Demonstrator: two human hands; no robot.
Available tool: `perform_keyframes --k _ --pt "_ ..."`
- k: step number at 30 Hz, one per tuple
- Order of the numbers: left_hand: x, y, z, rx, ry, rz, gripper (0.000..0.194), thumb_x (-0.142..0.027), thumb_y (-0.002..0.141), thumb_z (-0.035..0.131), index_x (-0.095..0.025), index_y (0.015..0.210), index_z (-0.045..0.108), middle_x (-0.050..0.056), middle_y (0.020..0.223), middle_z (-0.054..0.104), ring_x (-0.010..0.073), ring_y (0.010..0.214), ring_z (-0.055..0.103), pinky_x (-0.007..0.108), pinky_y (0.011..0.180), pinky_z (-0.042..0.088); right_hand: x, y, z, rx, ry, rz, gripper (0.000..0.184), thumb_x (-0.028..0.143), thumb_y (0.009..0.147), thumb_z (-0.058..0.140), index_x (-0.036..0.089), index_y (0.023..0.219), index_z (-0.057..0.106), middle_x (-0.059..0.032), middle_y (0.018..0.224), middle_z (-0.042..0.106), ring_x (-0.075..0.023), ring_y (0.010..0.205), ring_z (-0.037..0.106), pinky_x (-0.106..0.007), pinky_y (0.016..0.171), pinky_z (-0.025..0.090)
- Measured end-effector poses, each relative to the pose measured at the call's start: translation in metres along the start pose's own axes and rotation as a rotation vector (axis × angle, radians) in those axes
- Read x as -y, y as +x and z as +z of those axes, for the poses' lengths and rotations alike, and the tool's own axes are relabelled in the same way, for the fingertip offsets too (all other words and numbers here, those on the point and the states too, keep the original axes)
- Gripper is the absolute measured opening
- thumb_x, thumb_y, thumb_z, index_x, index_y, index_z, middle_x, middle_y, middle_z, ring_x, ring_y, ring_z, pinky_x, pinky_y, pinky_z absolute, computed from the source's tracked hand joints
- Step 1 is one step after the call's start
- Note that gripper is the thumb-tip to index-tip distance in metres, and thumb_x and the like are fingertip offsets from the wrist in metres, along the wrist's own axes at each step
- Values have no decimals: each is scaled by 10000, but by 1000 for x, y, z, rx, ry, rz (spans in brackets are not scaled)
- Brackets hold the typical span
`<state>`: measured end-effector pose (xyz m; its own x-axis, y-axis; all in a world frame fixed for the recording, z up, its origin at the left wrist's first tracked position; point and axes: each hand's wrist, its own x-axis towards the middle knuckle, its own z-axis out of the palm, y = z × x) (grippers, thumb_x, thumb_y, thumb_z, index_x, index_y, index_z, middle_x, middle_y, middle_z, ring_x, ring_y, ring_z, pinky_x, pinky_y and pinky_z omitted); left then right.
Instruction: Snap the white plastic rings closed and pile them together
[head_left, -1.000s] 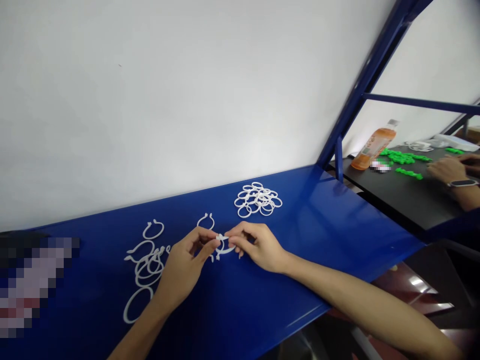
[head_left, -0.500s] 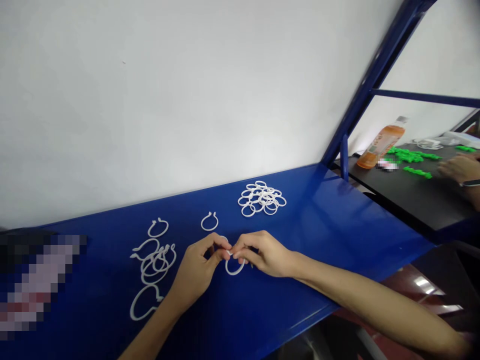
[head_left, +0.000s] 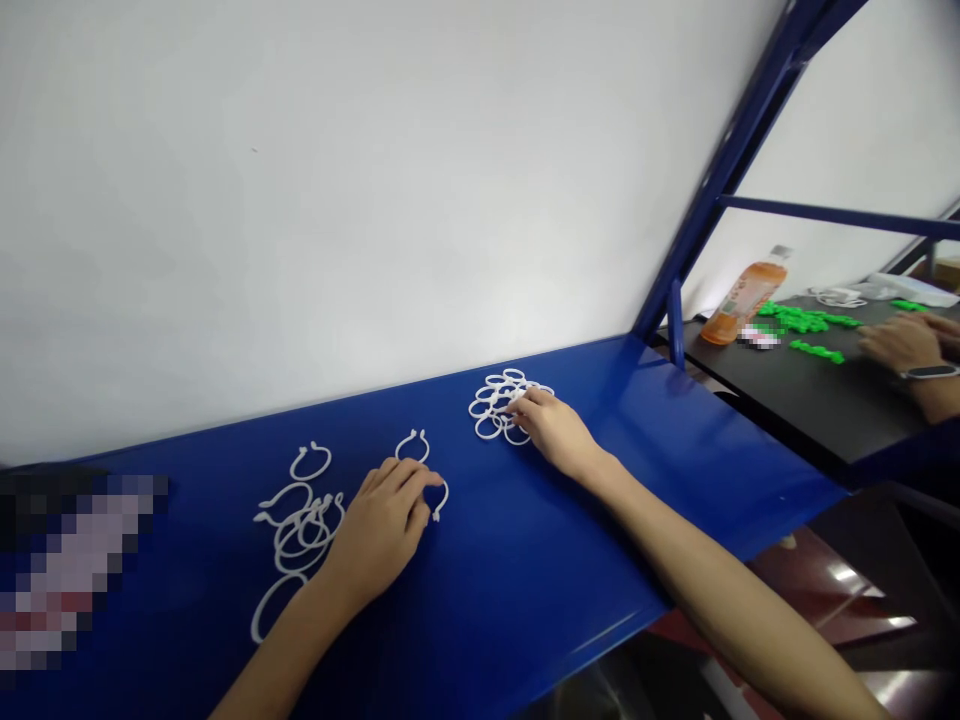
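White plastic shower curtain rings lie on a blue tabletop [head_left: 510, 560]. My left hand [head_left: 386, 515] is low over the table, its thumb and index finger around an unclasped ring [head_left: 445, 495] that the fingers partly cover. At the back, my right hand [head_left: 555, 430] has its bent fingertips on the pile of rings [head_left: 489, 408]; the exact ring under them is partly hidden. Just behind my left hand sits another unclasped ring [head_left: 412, 440]. Left of that hand are a single open ring [head_left: 310, 468] and a tangled group of open rings [head_left: 304, 535].
A white wall backs the table, and a blue metal frame [head_left: 697, 230] rises at its right end. Beyond it, a black table [head_left: 810, 390] bears an orange drink bottle [head_left: 750, 295], green pieces [head_left: 799, 318] and another person's hands [head_left: 904, 345]. A blurred-out item [head_left: 82, 570] lies far left.
My hands have parted after being together on one ring. The right hand has moved back to the pile; the left has turned palm down over an open ring. The view has shifted slightly.
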<state>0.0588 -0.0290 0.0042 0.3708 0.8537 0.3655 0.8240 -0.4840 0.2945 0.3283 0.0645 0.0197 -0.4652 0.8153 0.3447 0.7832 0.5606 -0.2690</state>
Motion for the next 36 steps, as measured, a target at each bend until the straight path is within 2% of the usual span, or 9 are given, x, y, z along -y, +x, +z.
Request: perform_keyframes --k 3,7,11,19,24,27,29,32,36 --pt "7 0 0 11 -12 20 401 -15 838 394 -261 998 667 32 1059 686 218 982 603 410 899 481 -2 1 3 -6 38 -23 189 174 1002 511 159 1000 699 -88 1004 645 -186 916 622 -311 827 512" --pt "11 0 -3 41 -15 38 407 3 794 392 -263 950 657 26 1034 676 217 932 595 398 855 480 1 1 4 -18 29 -18 197 191 1008 508 161 1001 703 -90 1011 636 -184 917 615 -323 835 519" --pt "10 -2 -8 114 0 59 422 -2 744 428 -267 995 640 30 1080 649 232 996 568 395 856 469 2 1 2 -2 -8 6 205 203 1009 515 158 1022 714 -96 1032 630 -186 923 613 -332 838 526" --pt "6 -2 -9 123 1 75 151 -169 876 514 -249 920 635 40 1050 632 236 1006 553 409 880 457 1 2 2 -23 0 12 166 189 982 563 168 1041 718 -104 1047 625 -203 981 606 -347 877 531" --pt "0 1 -7 112 -36 78 131 -217 919 505 -243 871 623 28 983 655 221 964 570 398 881 462 7 -1 1 -117 54 -55 204 243 1007 517 168 1033 705 -105 1020 638 -211 960 604 -371 861 539" --pt "-8 1 -8 102 -162 -11 144 -248 942 475 -241 884 607 21 933 660 200 917 600 366 859 489 21 -6 -1 -105 182 -148 217 271 1005 520 181 1118 682 -99 1058 640 -210 995 615 -375 887 538" --pt "-15 2 -9 102 -278 -121 144 -289 948 474 -240 894 597 9 889 658 176 833 618 327 785 508 34 -12 -2 -37 308 -224 267 294 983 559 203 1221 637 -100 1172 626 -202 1020 625 -366 890 545" --pt "-22 2 -8 153 -487 -274 139 -351 946 502 -240 915 580 -14 829 659 147 741 626 290 705 507 52 -22 3 92 490 -306 339 300 969 576 219 1298 573 -98 1291 593 -162 938 649 -331 844 557" --pt "-23 1 -5 189 -828 -406 212 -406 925 566 -247 1063 547 -18 834 691 157 798 680 305 760 542 62 -26 13 152 622 -243 212 236 986 545 195 1188 593 -61 1085 681 -135 821 655 -290 767 545"
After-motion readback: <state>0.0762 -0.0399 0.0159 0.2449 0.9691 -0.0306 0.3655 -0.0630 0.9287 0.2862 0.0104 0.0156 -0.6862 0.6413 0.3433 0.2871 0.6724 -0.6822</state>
